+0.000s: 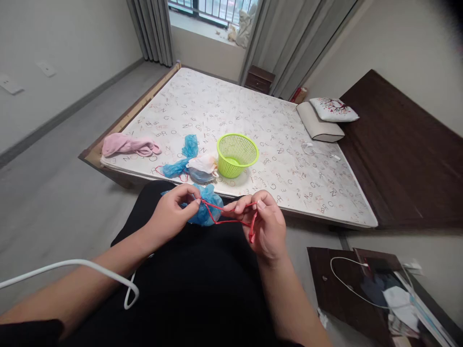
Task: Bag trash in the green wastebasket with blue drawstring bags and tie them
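Observation:
Over my lap, my left hand (183, 205) pinches a red drawstring (227, 221) close to a crumpled blue plastic bag (210, 212). The bag rests on my legs, partly behind that hand. My right hand (265, 221) holds the other part of the string between thumb and fingers, and a red strip hangs down across its palm. Between the two hands the string runs in two strands that form a narrow loop. Just beyond, on the mattress edge, lie another blue plastic bag (177, 167) and a white bag (204, 164) beside a green basket (238, 154).
A pink cloth (128, 145) lies at the near left corner of the patterned mattress (224, 106). Pillows (320, 123) rest by the dark headboard (405, 149). A dark nightstand (325, 274) with cables stands at right. A white cable (72, 263) crosses over my left forearm.

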`<action>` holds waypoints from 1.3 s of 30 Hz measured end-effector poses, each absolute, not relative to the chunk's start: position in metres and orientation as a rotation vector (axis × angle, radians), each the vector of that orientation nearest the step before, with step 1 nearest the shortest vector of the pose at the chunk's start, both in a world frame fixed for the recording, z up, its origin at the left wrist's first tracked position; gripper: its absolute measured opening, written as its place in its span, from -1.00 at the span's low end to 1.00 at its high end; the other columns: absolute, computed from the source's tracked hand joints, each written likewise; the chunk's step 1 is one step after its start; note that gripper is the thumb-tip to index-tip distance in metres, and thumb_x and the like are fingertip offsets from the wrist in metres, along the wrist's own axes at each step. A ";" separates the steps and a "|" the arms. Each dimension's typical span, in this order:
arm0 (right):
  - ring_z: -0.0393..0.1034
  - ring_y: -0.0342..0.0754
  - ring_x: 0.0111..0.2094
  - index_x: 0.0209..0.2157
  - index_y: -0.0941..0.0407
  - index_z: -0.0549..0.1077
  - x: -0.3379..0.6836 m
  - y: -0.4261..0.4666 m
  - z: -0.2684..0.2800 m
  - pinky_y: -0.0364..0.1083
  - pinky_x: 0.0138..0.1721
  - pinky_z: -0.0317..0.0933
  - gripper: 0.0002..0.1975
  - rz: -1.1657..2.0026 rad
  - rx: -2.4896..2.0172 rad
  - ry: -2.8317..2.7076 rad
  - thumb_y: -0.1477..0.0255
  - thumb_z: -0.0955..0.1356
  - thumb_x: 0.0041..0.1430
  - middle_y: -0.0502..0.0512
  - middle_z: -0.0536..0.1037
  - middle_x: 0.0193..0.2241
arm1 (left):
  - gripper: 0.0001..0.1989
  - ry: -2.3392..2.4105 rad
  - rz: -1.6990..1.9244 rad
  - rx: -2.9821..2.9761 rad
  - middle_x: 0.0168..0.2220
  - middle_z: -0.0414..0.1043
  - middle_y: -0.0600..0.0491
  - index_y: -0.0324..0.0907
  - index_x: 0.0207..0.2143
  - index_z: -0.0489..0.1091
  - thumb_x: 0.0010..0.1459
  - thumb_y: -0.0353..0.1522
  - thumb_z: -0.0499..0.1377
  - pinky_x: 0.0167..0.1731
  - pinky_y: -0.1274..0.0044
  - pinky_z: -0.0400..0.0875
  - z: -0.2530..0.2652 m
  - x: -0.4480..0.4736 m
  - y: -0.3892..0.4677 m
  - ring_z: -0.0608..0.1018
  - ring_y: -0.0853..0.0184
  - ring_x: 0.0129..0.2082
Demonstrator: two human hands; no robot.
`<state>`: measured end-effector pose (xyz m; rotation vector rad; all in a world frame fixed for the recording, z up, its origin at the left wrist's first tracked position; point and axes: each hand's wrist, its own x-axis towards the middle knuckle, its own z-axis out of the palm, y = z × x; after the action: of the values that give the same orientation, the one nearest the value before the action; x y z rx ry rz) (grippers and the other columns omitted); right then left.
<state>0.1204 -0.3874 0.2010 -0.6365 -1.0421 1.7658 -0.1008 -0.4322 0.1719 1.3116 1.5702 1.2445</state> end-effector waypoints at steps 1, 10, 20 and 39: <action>0.63 0.04 -0.26 -0.34 0.04 0.32 0.119 -0.387 0.201 0.10 -0.22 0.58 -0.77 1.748 -0.628 -1.019 0.27 0.37 0.37 -0.01 0.57 -0.41 | -0.94 1.556 1.251 1.340 -0.28 0.49 0.05 -0.15 -0.32 0.45 0.18 -0.35 0.26 -0.22 0.47 0.41 0.173 -0.100 -0.432 0.51 0.29 -0.27; 0.66 0.01 -0.21 -0.24 0.04 0.41 0.117 -0.385 0.204 -0.15 -0.59 0.51 -0.87 1.683 -0.543 -0.908 0.32 0.37 0.40 -0.01 0.62 -0.32 | -0.87 1.363 1.184 1.459 0.05 0.55 -0.07 -0.12 -0.21 0.41 0.37 -0.26 0.19 0.21 0.28 0.33 0.167 -0.101 -0.434 0.52 0.14 0.16; 0.66 -0.02 -0.21 -0.21 0.03 0.39 0.121 -0.381 0.204 -0.22 -0.64 0.44 -0.85 1.576 -0.669 -0.898 0.27 0.39 0.39 0.03 0.64 -0.20 | -0.75 1.326 0.978 1.604 -0.13 0.59 -0.01 -0.09 -0.02 0.55 0.33 -0.21 0.25 -0.05 0.43 0.46 0.173 -0.103 -0.432 0.59 0.23 -0.12; 0.45 0.00 -0.26 -0.19 0.02 0.42 0.103 -0.399 0.174 0.08 -0.13 0.32 -0.83 0.350 -0.773 -2.004 0.36 0.48 0.30 0.03 0.56 -0.32 | -0.77 1.360 1.187 1.067 -0.36 0.59 0.05 -0.18 -0.32 0.53 0.11 -0.24 0.43 -0.29 0.52 0.50 0.174 -0.089 -0.429 0.60 0.32 -0.33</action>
<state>0.1026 -0.3993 0.1742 -0.7734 -2.0041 0.3500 -0.0891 -0.4291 0.1739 1.0670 1.3602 1.1870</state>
